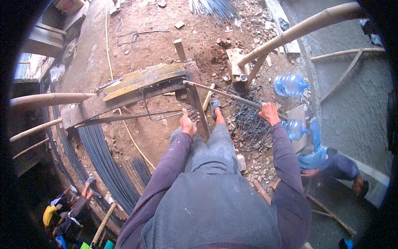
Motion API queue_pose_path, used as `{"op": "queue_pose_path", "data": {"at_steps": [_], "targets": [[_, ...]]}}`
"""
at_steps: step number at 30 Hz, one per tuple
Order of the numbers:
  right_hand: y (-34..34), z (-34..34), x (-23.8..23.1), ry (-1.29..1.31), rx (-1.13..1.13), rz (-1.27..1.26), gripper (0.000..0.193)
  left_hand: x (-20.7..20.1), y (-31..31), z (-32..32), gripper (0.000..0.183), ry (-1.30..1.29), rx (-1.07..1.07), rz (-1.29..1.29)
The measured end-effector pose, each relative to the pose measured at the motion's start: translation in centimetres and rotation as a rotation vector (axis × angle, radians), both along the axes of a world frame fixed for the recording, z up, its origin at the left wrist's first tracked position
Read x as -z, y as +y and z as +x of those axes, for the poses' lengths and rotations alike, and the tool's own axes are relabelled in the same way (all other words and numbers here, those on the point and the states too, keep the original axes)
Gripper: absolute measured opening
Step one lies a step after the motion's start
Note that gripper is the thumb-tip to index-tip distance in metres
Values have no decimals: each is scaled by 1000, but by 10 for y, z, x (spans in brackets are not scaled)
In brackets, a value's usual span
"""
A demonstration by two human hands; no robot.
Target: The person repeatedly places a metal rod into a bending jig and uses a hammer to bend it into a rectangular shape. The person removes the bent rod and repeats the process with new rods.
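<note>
In the head view, the left hand grasps the end of a bent rod, which runs from the near edge of a wooden bench down and across to the fingers. The right hand is wrapped around a long bar, its tip reaching the bench's right end. Beyond the right hand lie 2 blue bottles; tangled metal pieces lie just beside the bar.

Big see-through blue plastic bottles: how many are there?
2. One big see-through blue plastic bottle is ahead and right of the person's right hand; the other blue bottle is nearer, just right of that hand. Others may be hidden.
</note>
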State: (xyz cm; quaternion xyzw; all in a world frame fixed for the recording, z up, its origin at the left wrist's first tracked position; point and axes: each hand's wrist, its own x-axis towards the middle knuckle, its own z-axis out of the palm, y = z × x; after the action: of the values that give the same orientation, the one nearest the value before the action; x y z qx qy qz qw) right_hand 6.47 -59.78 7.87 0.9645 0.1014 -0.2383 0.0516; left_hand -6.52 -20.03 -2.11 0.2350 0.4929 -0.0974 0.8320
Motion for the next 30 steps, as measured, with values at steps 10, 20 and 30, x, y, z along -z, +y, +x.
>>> {"op": "queue_pose_path", "data": {"at_steps": [10,20,30], "targets": [[16,-24,-7,-121,87,21,33,20,12,7,63,-22,19,-125],[43,-72,-18,-219,230,25,25,12,31,9,52,18,144,-100],[34,-47,-27,-142,141,29,25,-4,28,8,45,7,141,-72]]}}
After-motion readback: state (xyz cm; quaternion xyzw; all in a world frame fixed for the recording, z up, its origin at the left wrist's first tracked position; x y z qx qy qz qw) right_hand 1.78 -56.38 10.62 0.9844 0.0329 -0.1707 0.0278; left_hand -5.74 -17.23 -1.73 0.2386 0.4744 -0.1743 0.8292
